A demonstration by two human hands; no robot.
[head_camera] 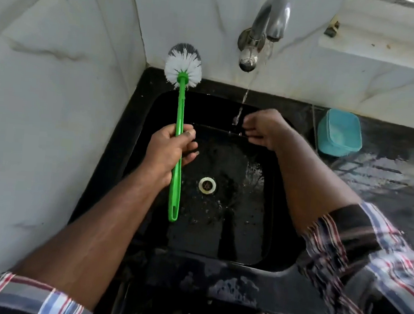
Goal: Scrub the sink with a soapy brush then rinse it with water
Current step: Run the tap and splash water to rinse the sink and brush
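My left hand [171, 148] grips the green handle of a brush [180, 119] above the left side of the black sink [137, 135]. The white bristle head points up toward the wall corner. A chrome tap [264, 29] on the back wall runs a thin stream of water [243, 100] into the sink. My right hand [265, 130] hangs over the back of the basin beside the stream, fingers curled, holding nothing. The sink floor is wet, with a pale drain ring [207, 185] near the middle.
A teal plastic container [339, 133] sits on the wet black counter [387, 177] right of the sink. White marble walls close in at the left and back. A ledge [375, 49] juts from the back wall at upper right.
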